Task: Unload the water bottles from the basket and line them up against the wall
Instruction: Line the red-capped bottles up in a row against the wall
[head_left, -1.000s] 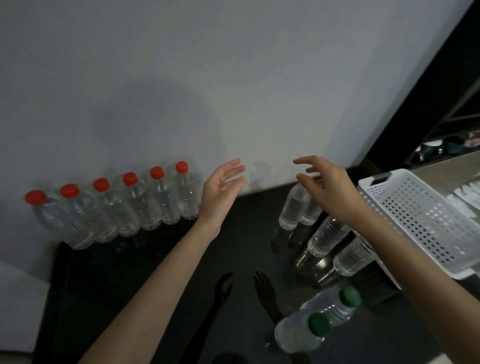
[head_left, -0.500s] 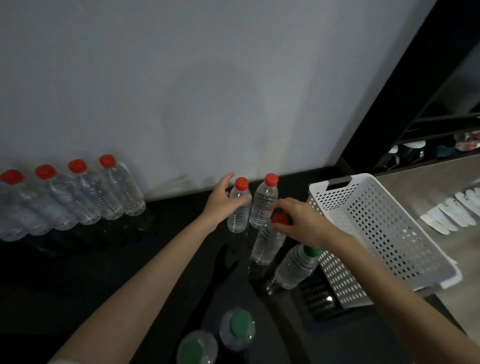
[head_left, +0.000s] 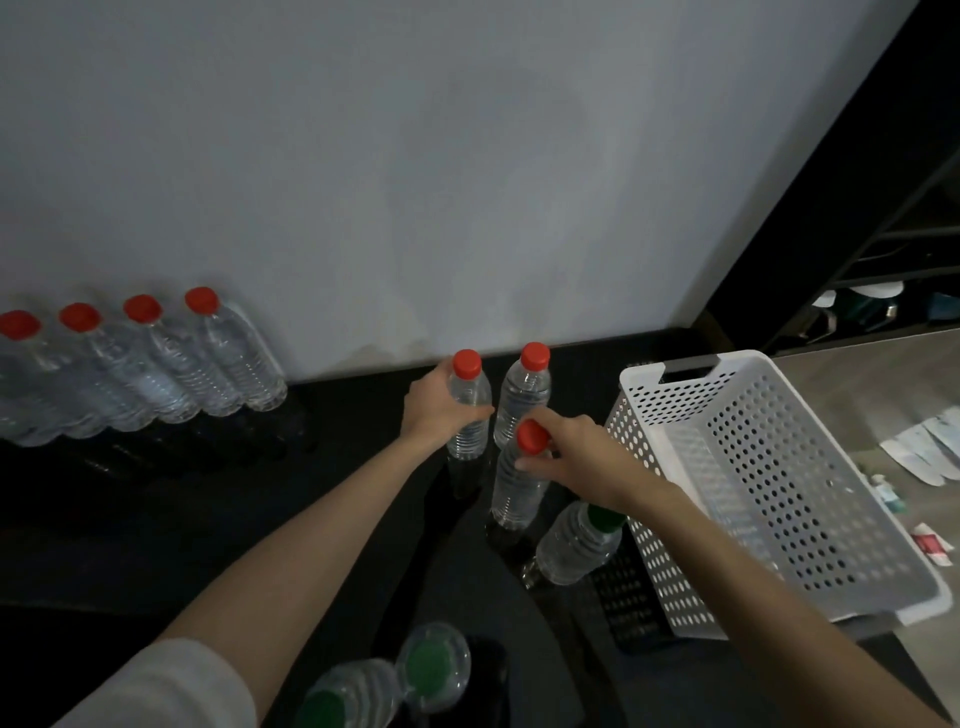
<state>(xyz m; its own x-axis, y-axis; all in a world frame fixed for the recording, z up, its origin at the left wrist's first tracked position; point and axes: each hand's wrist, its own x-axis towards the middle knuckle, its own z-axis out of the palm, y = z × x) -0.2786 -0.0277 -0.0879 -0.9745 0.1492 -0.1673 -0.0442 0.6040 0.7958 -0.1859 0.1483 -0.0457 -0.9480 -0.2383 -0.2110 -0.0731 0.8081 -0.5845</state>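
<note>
**Both hands on red-capped bottles beside the basket**

The person's left hand (head_left: 434, 408) is wrapped around the upper body of an upright red-capped bottle (head_left: 469, 415), thumb on the side facing us, fingers behind. That bottle stands on the black tabletop (head_left: 182, 519), near the wall (head_left: 467, 156) but not against it.

The right hand (head_left: 576, 457) pinches the neck of a second red-capped bottle (head_left: 514, 488), fingertips just under the cap and the thumb at the shoulder. This bottle stands upright, closer to the person than the first. Whether either base is lifted off the surface cannot be told.

A third red-capped bottle (head_left: 522, 395) stands untouched between the two held bottles and the wall, just beside the left-hand bottle.

A green-capped bottle (head_left: 576, 545) sits under the right wrist, its cap partly hidden by the forearm, just beside the basket wall. Two more green-capped bottles (head_left: 395, 680) stand at the bottom edge, seen from above and blurred.

To the left, a row of four red-capped bottles (head_left: 156, 364) stands against the wall, shoulder to shoulder, running off the left edge.

The white perforated basket (head_left: 779, 493) sits to the right, tilted, its open side towards the viewer. No bottle shows inside it.

Beyond the basket lies a lighter wooden surface (head_left: 857, 379) with small white packets (head_left: 930, 447) scattered on it, too small to identify.
</note>
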